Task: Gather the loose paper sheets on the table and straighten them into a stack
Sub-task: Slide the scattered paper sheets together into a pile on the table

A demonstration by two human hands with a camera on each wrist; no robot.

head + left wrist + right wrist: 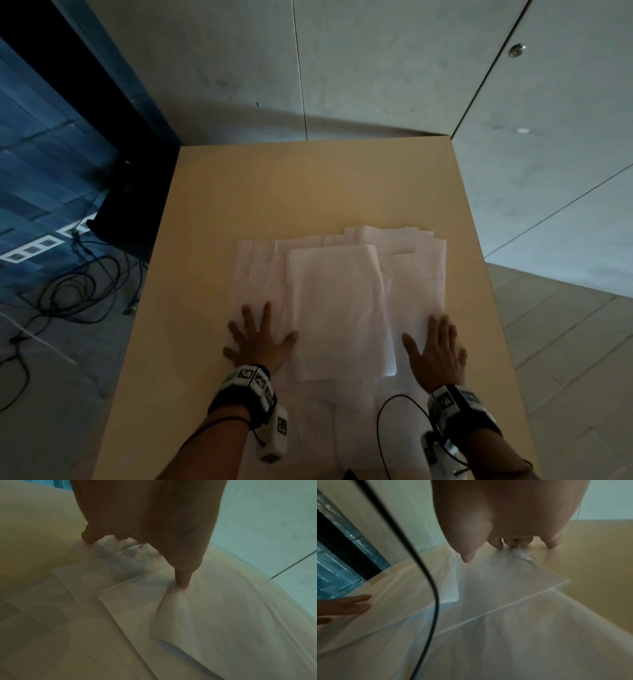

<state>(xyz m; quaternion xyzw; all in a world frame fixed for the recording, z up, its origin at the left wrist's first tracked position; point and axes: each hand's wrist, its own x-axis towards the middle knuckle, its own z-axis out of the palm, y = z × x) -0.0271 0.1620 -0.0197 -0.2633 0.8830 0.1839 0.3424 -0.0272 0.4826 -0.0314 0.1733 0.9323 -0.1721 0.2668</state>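
Several white paper sheets point(339, 301) lie overlapped and skewed on the tan table point(308, 185), spreading toward its near edge. My left hand point(255, 337) lies flat with spread fingers on the left side of the pile, thumb on a sheet's edge. The left wrist view shows the thumb tip point(182, 584) pressing a wrinkled sheet point(214, 615). My right hand point(436, 349) lies flat on the right side of the pile, fingers straight. In the right wrist view its fingertips point(498, 545) touch a sheet point(505, 582); the left hand's fingers point(351, 604) show at left.
The table's right edge point(479, 260) runs close beside the right hand. A dark cabinet point(137, 192) and cables point(78, 291) sit on the floor to the left. A black wrist cable point(426, 574) loops over the papers. Bare tabletop lies beyond the pile.
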